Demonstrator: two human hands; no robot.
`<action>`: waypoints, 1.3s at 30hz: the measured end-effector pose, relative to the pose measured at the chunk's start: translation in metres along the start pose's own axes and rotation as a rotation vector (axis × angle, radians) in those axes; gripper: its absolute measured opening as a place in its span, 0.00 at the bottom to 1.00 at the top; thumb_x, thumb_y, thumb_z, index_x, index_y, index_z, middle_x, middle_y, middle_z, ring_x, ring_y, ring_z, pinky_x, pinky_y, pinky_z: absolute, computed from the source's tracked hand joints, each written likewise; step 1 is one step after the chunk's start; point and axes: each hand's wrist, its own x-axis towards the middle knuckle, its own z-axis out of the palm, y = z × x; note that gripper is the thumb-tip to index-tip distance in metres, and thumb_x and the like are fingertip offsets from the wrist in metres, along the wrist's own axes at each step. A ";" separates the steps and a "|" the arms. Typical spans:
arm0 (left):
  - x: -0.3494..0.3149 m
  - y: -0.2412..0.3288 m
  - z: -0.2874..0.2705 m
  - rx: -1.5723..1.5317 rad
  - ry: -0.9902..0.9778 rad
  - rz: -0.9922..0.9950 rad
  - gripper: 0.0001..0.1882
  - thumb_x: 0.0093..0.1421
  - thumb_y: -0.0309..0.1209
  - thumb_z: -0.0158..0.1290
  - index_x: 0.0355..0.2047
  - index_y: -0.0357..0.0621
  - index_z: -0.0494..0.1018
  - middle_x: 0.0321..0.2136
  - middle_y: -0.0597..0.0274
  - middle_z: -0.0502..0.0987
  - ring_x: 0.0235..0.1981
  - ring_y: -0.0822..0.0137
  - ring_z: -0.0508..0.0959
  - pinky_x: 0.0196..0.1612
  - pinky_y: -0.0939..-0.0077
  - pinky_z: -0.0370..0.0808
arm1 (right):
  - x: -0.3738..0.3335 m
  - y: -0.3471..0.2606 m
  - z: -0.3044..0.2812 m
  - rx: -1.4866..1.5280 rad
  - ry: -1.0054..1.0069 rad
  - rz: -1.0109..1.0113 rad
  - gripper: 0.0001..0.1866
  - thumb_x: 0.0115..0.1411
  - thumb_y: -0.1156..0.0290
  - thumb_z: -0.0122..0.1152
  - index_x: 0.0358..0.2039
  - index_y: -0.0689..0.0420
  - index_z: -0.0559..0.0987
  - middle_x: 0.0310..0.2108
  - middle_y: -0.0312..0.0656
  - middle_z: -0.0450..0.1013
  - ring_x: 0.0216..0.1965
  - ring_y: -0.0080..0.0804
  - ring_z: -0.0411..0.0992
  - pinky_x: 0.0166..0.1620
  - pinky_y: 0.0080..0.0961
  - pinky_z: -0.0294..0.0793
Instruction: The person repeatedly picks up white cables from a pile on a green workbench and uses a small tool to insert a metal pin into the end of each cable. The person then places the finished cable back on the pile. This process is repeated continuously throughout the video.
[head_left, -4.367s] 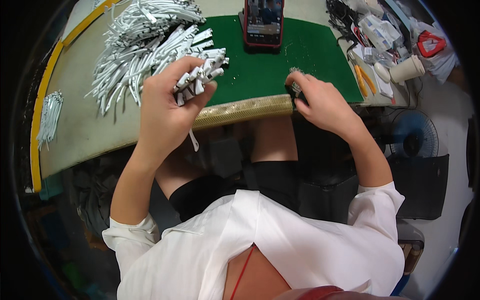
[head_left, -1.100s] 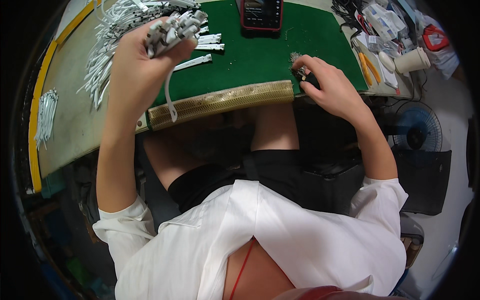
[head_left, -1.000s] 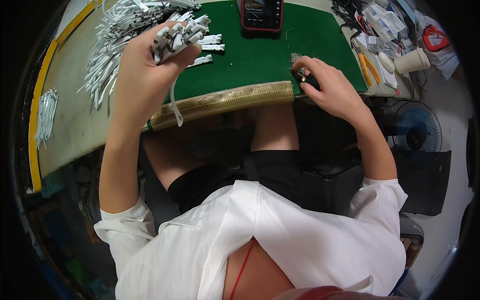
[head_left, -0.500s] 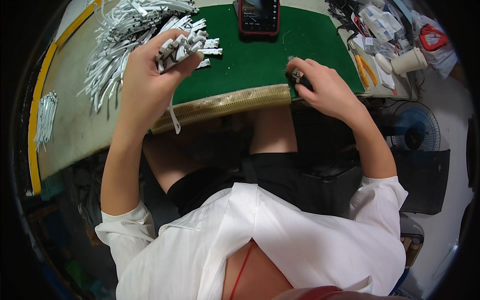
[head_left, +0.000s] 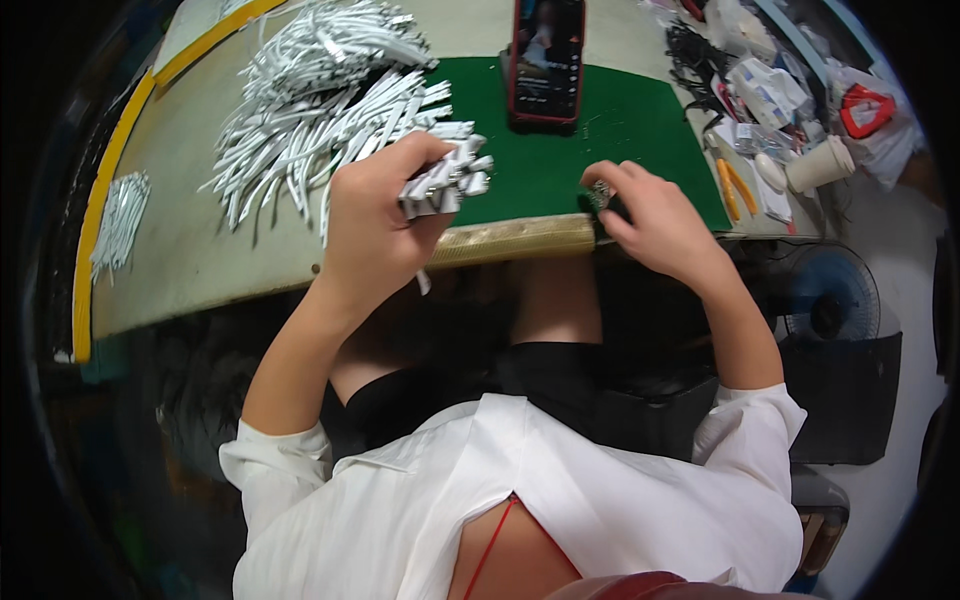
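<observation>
One bundle of white strips (head_left: 445, 180) is gripped in the closed left hand (head_left: 375, 225) over the mat's (head_left: 640, 130) front edge, one small dark part (head_left: 602, 195) pinched by right hand (head_left: 655, 215) fingertips; one phone (head_left: 546, 60) and one uncountable strip pile (head_left: 320, 100) are noted.

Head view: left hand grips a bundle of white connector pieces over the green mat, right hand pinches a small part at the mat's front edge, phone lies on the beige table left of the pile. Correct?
Not quite. The phone lies at the back of the green mat, right of the loose white pile, as the head view shows. The rest holds: left hand grips the bundle, right hand pinches a small part at the mat's front edge.
</observation>
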 end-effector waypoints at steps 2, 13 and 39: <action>-0.005 0.001 0.004 0.070 0.033 0.057 0.17 0.44 0.19 0.61 0.37 0.39 0.77 0.26 0.54 0.78 0.25 0.54 0.79 0.28 0.72 0.74 | 0.005 -0.039 -0.021 0.538 -0.117 0.221 0.18 0.58 0.73 0.56 0.50 0.51 0.74 0.34 0.39 0.70 0.22 0.26 0.72 0.27 0.22 0.73; -0.010 0.005 0.017 0.147 0.146 0.295 0.19 0.41 0.18 0.63 0.38 0.36 0.77 0.21 0.59 0.75 0.19 0.63 0.77 0.22 0.76 0.73 | -0.005 -0.102 -0.002 1.298 -0.005 0.143 0.19 0.62 0.76 0.57 0.55 0.53 0.72 0.39 0.35 0.68 0.19 0.10 0.65 0.20 0.09 0.63; 0.016 -0.024 -0.016 0.782 0.037 0.047 0.13 0.46 0.19 0.55 0.34 0.42 0.72 0.22 0.51 0.78 0.24 0.49 0.79 0.25 0.57 0.73 | -0.011 -0.078 0.047 0.352 0.252 0.124 0.32 0.56 0.72 0.63 0.61 0.55 0.63 0.29 0.49 0.75 0.26 0.46 0.76 0.31 0.33 0.73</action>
